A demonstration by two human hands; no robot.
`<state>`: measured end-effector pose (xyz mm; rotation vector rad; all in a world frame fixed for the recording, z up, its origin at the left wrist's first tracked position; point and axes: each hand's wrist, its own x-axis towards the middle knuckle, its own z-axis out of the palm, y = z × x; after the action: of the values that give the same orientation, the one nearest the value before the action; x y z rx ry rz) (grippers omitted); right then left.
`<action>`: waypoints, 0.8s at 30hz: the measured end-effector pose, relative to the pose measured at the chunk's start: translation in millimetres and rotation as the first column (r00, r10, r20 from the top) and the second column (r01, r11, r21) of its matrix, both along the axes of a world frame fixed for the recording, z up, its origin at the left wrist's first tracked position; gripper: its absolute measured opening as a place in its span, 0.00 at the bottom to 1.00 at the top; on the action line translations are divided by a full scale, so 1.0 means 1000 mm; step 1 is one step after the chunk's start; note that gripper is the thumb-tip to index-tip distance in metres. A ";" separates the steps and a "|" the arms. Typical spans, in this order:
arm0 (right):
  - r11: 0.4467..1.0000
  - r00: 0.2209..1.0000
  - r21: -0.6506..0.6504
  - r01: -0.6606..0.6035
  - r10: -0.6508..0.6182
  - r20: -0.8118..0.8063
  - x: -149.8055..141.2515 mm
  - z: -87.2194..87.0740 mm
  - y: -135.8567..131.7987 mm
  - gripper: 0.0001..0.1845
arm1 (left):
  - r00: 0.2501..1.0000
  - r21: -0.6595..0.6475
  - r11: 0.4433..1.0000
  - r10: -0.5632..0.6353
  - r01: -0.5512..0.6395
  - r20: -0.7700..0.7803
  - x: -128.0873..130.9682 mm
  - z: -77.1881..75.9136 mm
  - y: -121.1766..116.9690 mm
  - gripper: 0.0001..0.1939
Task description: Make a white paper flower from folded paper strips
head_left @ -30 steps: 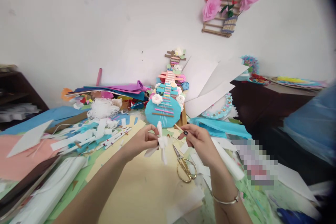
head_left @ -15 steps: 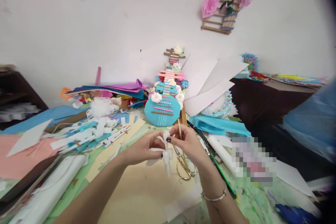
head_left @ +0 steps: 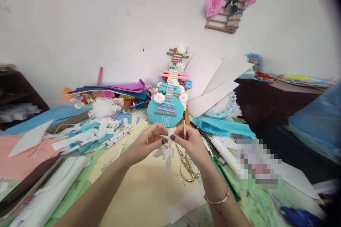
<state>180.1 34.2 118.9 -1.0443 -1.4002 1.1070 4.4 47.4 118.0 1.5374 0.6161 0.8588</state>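
White paper petals, gathered into a loose flower-like bunch, hang between my hands above a cream sheet. With thumb and fingers my right hand pinches the upper part of the white paper, and a thin wooden stick stands upright in the same hand. My left hand is at the paper's left side, its thumb and fingertips drawn together at the upper edge. Gold-handled scissors lie on the sheet below my right hand.
A turquoise paper lute with flowers leans ahead of my hands. Paper scraps and white string crowd the left. On the right lie a green-edged black tool, a white roll and folded blue paper.
My left thumb has moved up from the lower petals to the top of the white paper. The petals now hang free below. My right hand keeps its grip on paper and stick.
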 end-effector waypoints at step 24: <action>0.994 0.994 0.077 -0.072 0.066 0.090 -0.003 -0.006 -0.001 0.05 | 0.984 0.145 0.981 0.143 -0.128 -0.102 0.001 0.000 0.000 0.13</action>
<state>177.4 33.5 112.8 -1.0031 -1.5478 1.0569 5.1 47.4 118.5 1.6923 0.7639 0.9385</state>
